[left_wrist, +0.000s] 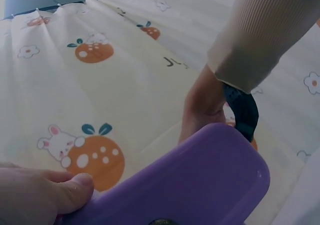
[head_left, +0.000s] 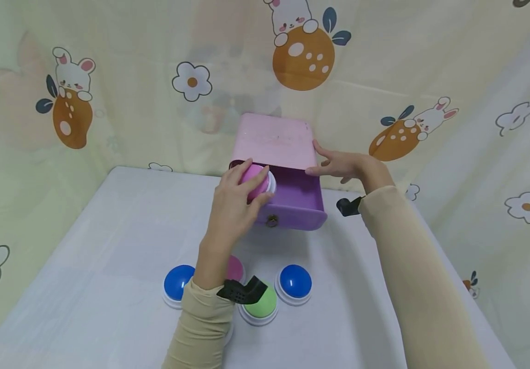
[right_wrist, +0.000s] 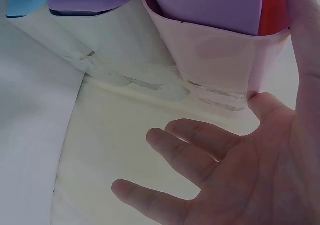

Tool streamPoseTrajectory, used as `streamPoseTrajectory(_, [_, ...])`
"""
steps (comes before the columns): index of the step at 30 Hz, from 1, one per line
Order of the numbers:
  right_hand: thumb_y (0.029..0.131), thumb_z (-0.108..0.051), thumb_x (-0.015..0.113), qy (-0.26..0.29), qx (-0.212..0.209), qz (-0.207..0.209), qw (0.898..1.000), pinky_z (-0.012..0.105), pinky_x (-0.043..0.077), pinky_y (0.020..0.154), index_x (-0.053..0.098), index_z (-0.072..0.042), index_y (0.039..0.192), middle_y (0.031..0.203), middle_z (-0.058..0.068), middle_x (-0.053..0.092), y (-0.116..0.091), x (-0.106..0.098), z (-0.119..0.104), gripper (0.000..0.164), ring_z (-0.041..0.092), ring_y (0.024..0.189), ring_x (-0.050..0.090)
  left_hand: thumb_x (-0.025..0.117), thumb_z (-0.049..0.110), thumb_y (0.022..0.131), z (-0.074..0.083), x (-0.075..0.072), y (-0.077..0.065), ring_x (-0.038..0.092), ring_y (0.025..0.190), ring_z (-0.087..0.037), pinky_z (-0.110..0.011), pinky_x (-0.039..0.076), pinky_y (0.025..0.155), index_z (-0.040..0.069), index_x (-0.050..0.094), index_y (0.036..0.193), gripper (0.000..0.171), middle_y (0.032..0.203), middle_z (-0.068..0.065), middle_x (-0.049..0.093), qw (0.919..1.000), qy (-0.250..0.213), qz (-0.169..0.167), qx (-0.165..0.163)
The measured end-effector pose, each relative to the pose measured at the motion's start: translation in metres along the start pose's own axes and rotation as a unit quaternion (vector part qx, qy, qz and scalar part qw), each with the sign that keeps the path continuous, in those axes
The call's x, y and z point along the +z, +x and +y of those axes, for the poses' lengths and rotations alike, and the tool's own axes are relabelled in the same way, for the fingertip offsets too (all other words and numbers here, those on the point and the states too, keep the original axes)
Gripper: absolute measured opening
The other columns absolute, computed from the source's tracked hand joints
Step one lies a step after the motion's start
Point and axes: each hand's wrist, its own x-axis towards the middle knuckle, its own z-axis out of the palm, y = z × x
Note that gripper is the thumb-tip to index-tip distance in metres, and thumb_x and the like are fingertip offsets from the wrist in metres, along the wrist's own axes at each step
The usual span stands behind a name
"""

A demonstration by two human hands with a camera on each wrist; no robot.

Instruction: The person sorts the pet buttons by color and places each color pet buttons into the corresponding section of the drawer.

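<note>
My left hand (head_left: 231, 207) grips a dome push button, pink (head_left: 250, 174) with a white base, above the left part of a pulled-out purple drawer (head_left: 299, 190). The drawer has a round dark knob (head_left: 271, 221) on its front and sits in a pink drawer box (head_left: 274, 141). With fingers spread, my right hand (head_left: 345, 165) touches the right side of that box. In the right wrist view, a fingertip meets the pink wall (right_wrist: 215, 55) while the other fingers (right_wrist: 180, 155) extend past it. The left wrist view shows my left thumb (left_wrist: 75, 190) at the purple drawer front.
On the white table (head_left: 85, 266) nearer me stand several more dome buttons: a blue one (head_left: 177, 281), a pink one (head_left: 235, 267), a green one (head_left: 263, 305) and another blue one (head_left: 296, 281). My left forearm partly covers some. A patterned curtain (head_left: 145, 118) hangs behind the box.
</note>
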Motion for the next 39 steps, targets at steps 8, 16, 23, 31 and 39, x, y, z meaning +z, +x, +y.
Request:
streamPoseTrajectory(8, [0.079,-0.066,0.061,0.003,0.003,0.004,1.0,0.066,0.031,0.103,-0.022,-0.047,0.143,0.158,0.023,0.007,0.002,0.001,0.003,0.106,0.043,0.144,0.014,0.063,0.03,0.09,-0.002,-0.002,0.003,0.036,0.138,-0.03,-0.054,0.035,0.108,0.028,0.062,0.127,0.037,0.147,-0.007,0.044,0.9987,0.018,-0.048,-0.006])
streamPoseTrajectory(16, [0.08,-0.064,0.06,0.001,-0.001,-0.001,1.0,0.068,0.03,0.103,-0.02,-0.046,0.144,0.157,0.024,0.007,0.004,0.004,-0.001,0.104,0.043,0.144,0.014,0.063,0.027,0.088,0.002,-0.007,0.007,0.041,0.135,-0.023,-0.047,0.041,0.105,0.027,0.067,0.12,0.032,0.142,-0.004,0.05,0.9938,0.038,-0.09,-0.052])
streamPoseTrajectory(23, [0.081,-0.063,0.061,0.0,-0.002,-0.001,1.0,0.068,0.03,0.103,-0.021,-0.046,0.143,0.158,0.023,0.006,0.005,0.001,0.0,0.105,0.043,0.143,0.015,0.059,0.027,0.089,0.014,-0.012,0.022,0.045,0.132,-0.026,-0.046,0.046,0.098,0.03,0.068,0.118,0.031,0.143,0.0,0.05,0.9774,0.076,-0.166,-0.106])
streamPoseTrajectory(31, [0.081,-0.062,0.061,0.007,-0.006,0.0,1.0,0.068,0.029,0.103,-0.022,-0.046,0.143,0.158,0.024,0.005,0.003,-0.004,0.005,0.104,0.044,0.143,0.013,0.07,0.025,0.084,0.025,-0.019,0.043,0.063,0.104,-0.021,-0.038,0.053,0.072,0.028,0.072,0.112,0.028,0.121,0.004,0.066,0.9541,0.126,-0.251,-0.103])
streamPoseTrajectory(39, [0.082,-0.062,0.061,0.007,-0.005,0.002,1.0,0.066,0.03,0.104,-0.021,-0.046,0.144,0.158,0.022,0.007,0.002,-0.002,0.006,0.103,0.04,0.145,0.014,0.066,0.012,0.085,0.023,-0.017,0.052,0.062,0.103,-0.018,-0.032,0.05,0.075,0.022,0.073,0.11,0.028,0.115,0.004,0.069,0.9408,0.14,-0.303,-0.061])
